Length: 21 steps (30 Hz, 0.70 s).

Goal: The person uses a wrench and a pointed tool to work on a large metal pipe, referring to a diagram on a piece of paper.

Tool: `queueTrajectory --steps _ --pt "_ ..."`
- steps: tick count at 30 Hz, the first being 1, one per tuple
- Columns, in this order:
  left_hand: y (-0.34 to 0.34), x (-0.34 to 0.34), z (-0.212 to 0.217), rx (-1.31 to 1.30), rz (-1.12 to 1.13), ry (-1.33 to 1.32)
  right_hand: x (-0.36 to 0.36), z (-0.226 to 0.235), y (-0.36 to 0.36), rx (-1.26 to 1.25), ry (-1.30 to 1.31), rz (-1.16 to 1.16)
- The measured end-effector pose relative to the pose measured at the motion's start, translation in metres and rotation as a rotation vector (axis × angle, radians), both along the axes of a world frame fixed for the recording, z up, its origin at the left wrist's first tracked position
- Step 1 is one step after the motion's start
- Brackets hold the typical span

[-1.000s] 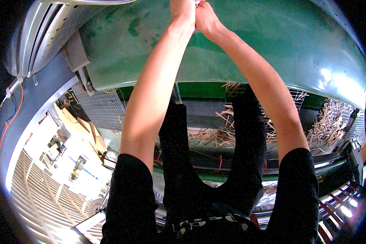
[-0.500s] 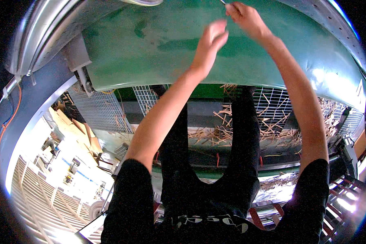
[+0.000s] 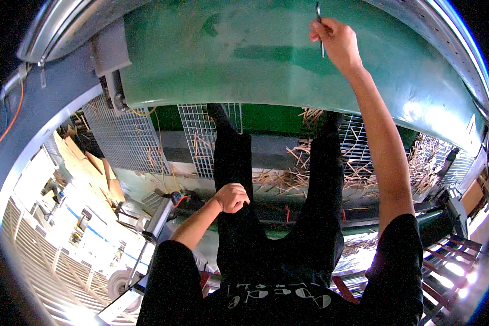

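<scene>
Nearest to the viewer, the left hand [image 3: 231, 197] sits at about seven o'clock of centre, curled into a loose fist against the person's own black trouser leg [image 3: 234, 179]. It holds nothing that can be seen; the fingers are clenched on the cloth or simply resting there, probably to steady the body while the other arm stretches out.

Beyond the legs, a metal grating [image 3: 201, 136] runs across the middle. Loose straw [image 3: 309, 174] is scattered over it, thickest toward three o'clock. The person seems to stand on this walkway, high above a yard seen at eight o'clock.

Farther out, at one o'clock, the right arm reaches fully up and forward. The right hand [image 3: 336, 42] closes around a slim metal tool [image 3: 320, 26], gripping it near the middle so that both ends stick out of the fist. The long reach suggests the work point lies high on the curved green housing [image 3: 217, 60] that fills the top of the view, and the tool is held close against that surface.

The tool is thin, straight and grey, with a bright sheen and a small rounded head at its upper end. What kind of tool it is cannot be told.
</scene>
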<state>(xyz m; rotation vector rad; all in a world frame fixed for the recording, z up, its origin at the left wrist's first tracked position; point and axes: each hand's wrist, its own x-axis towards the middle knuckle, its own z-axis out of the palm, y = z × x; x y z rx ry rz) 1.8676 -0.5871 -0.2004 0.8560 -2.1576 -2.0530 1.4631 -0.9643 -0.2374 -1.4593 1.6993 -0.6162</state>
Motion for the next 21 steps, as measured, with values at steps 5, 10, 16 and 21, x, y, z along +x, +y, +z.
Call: queueTrajectory --steps 5,10,16,21 --pt "0.015 0.016 -0.005 -0.028 0.055 0.096 0.029 -0.006 -0.017 -0.026 -0.209 -0.173" --pt "0.026 0.025 -0.006 -0.042 0.06 0.091 0.051 -0.01 -0.028 0.01 -0.361 -0.38" --pt "0.037 0.031 -0.006 -0.044 0.085 0.102 0.053 -0.046 -0.036 -0.015 -0.441 -0.377" --pt "0.039 0.029 -0.009 -0.054 0.086 0.1 0.043 -0.089 -0.056 -0.015 -0.782 -0.564"
